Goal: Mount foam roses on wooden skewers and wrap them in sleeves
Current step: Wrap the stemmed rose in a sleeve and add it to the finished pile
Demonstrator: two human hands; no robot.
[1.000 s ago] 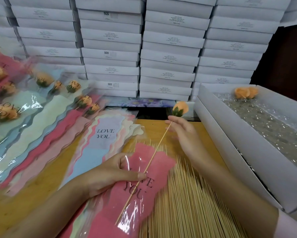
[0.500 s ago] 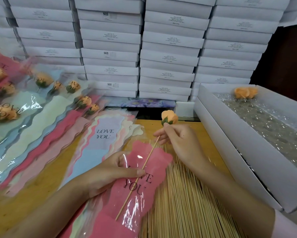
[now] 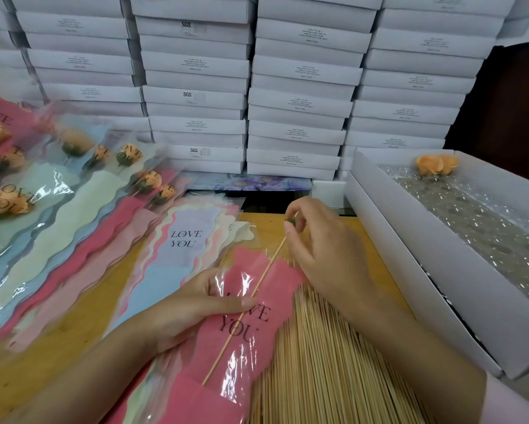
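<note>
Right hand (image 3: 327, 255) is pinching the rose (image 3: 291, 221) atop the skewer (image 3: 266, 270), which is lying along the pink sleeve (image 3: 281, 286). Left hand (image 3: 189, 304), apart, is gripping the sleeve. Advice: keeping the skewer centred and the sleeve taut.

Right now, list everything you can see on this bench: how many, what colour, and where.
pink sleeve: one, pink with clear film, front centre
held skewer: one, pale wood, slanting across the pink sleeve
foam rose: one, only its green base showing, atop the held skewer
empty sleeves: a stack, pastel, centre
wrapped roses: several, orange, left
loose skewers: many, pale wood, front right
open box: one, white, right
loose roses: two, orange, far end of the open box
stacked boxes: many, white, behind
table: one, yellow wood
left hand: pinches the pink sleeve
right hand: fingers pinch the foam rose
</note>
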